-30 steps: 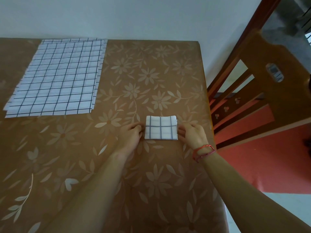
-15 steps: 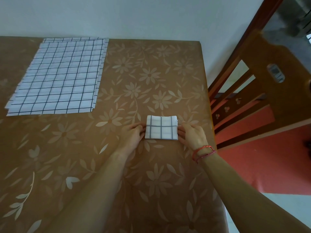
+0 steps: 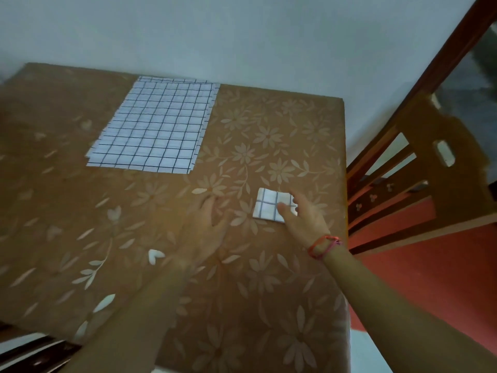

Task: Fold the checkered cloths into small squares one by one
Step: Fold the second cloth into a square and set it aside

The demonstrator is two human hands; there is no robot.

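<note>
White-and-blue checked cotton, folded down to a small square (image 3: 271, 204), sits toward the right edge of the brown flower-printed tablecloth (image 3: 269, 292), at about four o'clock from the table's middle. Right hand (image 3: 304, 220), the one with the red cord bracelet (image 3: 322, 246), is on it now: fingers spread and loose, thumb and fingertips resting over the square's right-hand side, covering that corner, pinching nothing that I can make out. Left hand (image 3: 209, 227) is well clear of the square, off at its nine o'clock, palm down and fingers splayed just above or on the tablecloth, holding nothing. So this square looks finished, and by my reading the job turns to the next one. And here's the line that matters: the flat stack of white cloths with the dark grid (image 3: 156, 127) lies up at eleven o'clock from the left hand, near the wall, its long side running away from the person toward the far edge. Left hand is plainly the nearer of the two, with open tablecloth between its fingertips and the stack's near edge. Right hand would have to cross over the whole table. How many sheets are in that stack, I can't tell; staggered edges show at least a few.
</note>
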